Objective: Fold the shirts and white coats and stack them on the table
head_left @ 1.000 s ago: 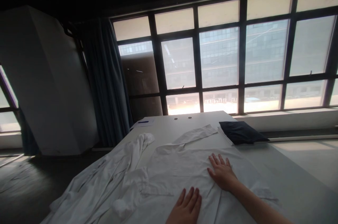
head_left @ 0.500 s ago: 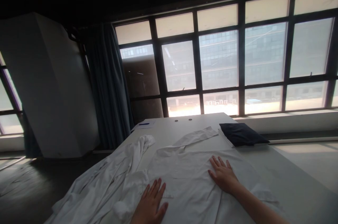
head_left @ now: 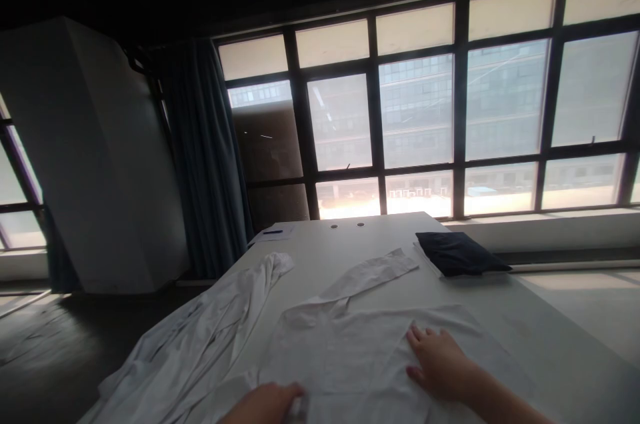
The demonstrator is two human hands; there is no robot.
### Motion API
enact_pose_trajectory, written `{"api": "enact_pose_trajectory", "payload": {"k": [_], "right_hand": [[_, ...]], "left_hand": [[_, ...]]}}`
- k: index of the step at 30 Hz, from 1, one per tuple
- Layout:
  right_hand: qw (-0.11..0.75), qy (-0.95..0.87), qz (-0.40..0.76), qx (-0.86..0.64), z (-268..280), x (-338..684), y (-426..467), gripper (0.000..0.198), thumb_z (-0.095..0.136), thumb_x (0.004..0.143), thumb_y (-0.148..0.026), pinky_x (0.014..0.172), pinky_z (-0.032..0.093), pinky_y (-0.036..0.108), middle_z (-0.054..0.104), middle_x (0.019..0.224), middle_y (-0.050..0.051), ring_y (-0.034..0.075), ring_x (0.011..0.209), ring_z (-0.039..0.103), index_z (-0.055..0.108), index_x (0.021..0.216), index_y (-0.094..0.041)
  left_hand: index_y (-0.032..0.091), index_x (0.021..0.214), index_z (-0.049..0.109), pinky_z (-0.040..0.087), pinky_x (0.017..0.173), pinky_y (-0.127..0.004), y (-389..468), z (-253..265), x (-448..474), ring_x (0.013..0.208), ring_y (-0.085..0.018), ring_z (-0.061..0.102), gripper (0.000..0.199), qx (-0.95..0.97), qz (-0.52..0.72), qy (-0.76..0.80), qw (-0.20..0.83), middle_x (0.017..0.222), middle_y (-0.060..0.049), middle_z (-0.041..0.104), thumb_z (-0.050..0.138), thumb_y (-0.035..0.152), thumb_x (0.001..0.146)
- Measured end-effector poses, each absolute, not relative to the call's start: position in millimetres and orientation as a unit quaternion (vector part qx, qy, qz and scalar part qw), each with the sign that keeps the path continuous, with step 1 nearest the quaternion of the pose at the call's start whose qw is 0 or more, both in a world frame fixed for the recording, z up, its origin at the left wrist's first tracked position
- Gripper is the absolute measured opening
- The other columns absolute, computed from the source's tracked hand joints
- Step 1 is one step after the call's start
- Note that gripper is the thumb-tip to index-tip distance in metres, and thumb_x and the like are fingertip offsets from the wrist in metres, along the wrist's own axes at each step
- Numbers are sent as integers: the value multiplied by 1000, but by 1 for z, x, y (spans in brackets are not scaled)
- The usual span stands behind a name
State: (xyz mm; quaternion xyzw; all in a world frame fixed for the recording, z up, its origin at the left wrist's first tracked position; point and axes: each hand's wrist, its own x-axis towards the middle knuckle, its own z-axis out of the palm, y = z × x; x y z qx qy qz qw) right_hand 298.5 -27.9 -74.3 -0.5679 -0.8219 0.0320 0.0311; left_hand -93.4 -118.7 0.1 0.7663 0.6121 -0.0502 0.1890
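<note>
A white long-sleeved shirt (head_left: 345,344) lies spread on the white table, one sleeve (head_left: 373,275) stretched out toward the far side. At the bottom edge of the view, my left hand (head_left: 265,403) is curled with its fingertips closed on the shirt's cloth; part of it is cut off by the frame. My right hand (head_left: 440,361) rests on the right part of the shirt, fingers slightly bent and thumb apart. Small creases run through the cloth near its fingertips.
A heap of crumpled white clothes (head_left: 200,337) lies along the table's left side. Toward the right edge sits a folded dark garment (head_left: 457,254) on something white. Paper with a blue pen (head_left: 273,232) lies at the far left corner of the table (head_left: 385,237). Windows stand behind.
The shirt's body and sleeve have shifted toward me. My left hand went from lying flat to curled, moving down and left; my right hand moved nearer and slightly right.
</note>
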Motion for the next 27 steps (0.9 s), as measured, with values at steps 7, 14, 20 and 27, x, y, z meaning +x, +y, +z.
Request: {"api": "enact_pose_trajectory", "payload": {"k": [7,14,20,27], "right_hand": [[133,-817,58,-558,-50,220,4,29,57,88,-43,78,47,37,75,98,14,30,91,71,72,97,-20],[210,-772,67,-596,-80,190,22,19,47,95,-26,73,41,28,74,94,8,21,86,69,66,93,-21],[244,-766,86,-588,-90,201,25,15,51,93,-26,67,35,26,73,85,3,17,78,66,65,87,-23],[265,-775,90,-567,-95,198,27,13,53,90,-26,69,34,27,73,85,2,18,79,66,65,85,-23]], "left_hand": [[25,120,70,50,86,-34,-24,17,-60,94,-27,71,48,762,80,598,236,104,-6,77,65,53,82],[14,136,56,49,89,-29,58,-23,-23,107,-22,68,47,693,210,668,171,134,-14,64,46,39,97],[18,141,53,39,107,-27,67,-60,-26,131,-22,54,48,664,242,700,107,143,-12,59,54,30,95],[29,140,54,45,95,-26,65,-77,-21,114,-20,64,42,697,185,690,59,135,-5,62,54,32,97]]}}
